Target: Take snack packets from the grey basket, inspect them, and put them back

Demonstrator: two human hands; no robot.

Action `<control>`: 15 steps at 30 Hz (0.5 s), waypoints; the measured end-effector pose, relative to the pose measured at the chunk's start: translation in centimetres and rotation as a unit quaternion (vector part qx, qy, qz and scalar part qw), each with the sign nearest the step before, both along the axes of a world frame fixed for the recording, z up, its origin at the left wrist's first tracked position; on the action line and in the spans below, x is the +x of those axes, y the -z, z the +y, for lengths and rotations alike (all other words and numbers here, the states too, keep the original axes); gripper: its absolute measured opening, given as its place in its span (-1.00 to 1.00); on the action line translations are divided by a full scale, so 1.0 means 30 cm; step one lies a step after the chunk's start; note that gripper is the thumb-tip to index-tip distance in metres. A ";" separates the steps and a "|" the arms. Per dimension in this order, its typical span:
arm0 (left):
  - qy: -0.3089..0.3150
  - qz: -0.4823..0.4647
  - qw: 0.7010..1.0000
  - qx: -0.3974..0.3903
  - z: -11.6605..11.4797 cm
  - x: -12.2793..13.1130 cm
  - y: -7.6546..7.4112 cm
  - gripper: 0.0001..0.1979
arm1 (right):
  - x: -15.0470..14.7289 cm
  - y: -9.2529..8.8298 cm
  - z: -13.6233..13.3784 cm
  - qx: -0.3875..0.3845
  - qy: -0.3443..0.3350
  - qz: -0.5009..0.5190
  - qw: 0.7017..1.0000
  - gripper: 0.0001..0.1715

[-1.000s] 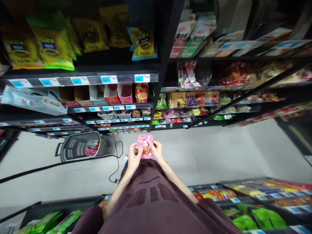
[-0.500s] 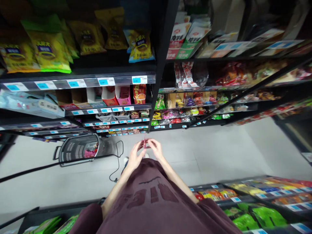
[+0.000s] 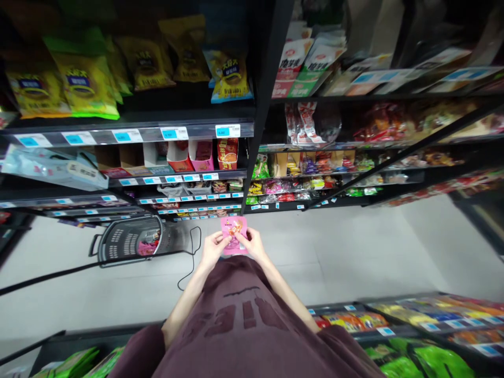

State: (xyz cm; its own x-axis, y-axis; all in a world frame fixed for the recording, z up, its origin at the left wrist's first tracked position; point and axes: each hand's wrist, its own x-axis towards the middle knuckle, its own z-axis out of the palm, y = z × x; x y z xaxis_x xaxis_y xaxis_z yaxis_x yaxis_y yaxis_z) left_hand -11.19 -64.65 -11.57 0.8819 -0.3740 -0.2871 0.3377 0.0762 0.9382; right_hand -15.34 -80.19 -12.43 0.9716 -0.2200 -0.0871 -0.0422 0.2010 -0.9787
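A small pink snack packet (image 3: 233,232) is held flat in front of my body, its face toward me. My left hand (image 3: 213,247) pinches its left edge and my right hand (image 3: 253,245) pinches its right edge, both closed on it. Below the hands is my dark maroon shirt. A grey shopping basket (image 3: 128,240) with a few packets inside stands on the floor to the left of my hands.
Black store shelves (image 3: 252,152) full of snack bags and blue price tags rise ahead across a pale tiled aisle floor (image 3: 334,252). A lower shelf (image 3: 413,325) with green and orange packets runs behind me. A black cable (image 3: 189,262) lies by the basket.
Half a second ago the packet was turned edge-on between my fingers; now it is flat again with its face toward me. The hands stayed in the same place.
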 end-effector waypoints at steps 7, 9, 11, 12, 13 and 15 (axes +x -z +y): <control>-0.031 -0.024 0.999 0.022 -0.017 -0.020 0.009 -0.56 | 0.010 0.012 -0.017 -0.033 0.108 0.030 0.993 -0.62; -0.027 -0.020 0.999 0.019 -0.022 -0.032 0.016 -0.55 | 0.010 0.020 -0.028 -0.011 0.119 0.034 0.992 -0.62; -0.025 -0.015 0.999 0.014 -0.027 -0.040 0.020 -0.56 | 0.008 0.029 -0.033 0.016 0.122 0.038 0.992 -0.63; -0.025 -0.015 0.999 0.012 -0.030 -0.042 0.021 -0.57 | 0.007 0.033 -0.034 0.026 0.124 0.041 0.991 -0.63; -0.026 -0.016 0.999 0.010 -0.032 -0.044 0.022 -0.58 | 0.005 0.035 -0.034 0.035 0.127 0.045 0.990 -0.62; -0.025 -0.014 1.000 0.006 -0.037 -0.044 0.020 -0.61 | 0.005 0.035 -0.034 0.051 0.133 0.057 0.988 -0.61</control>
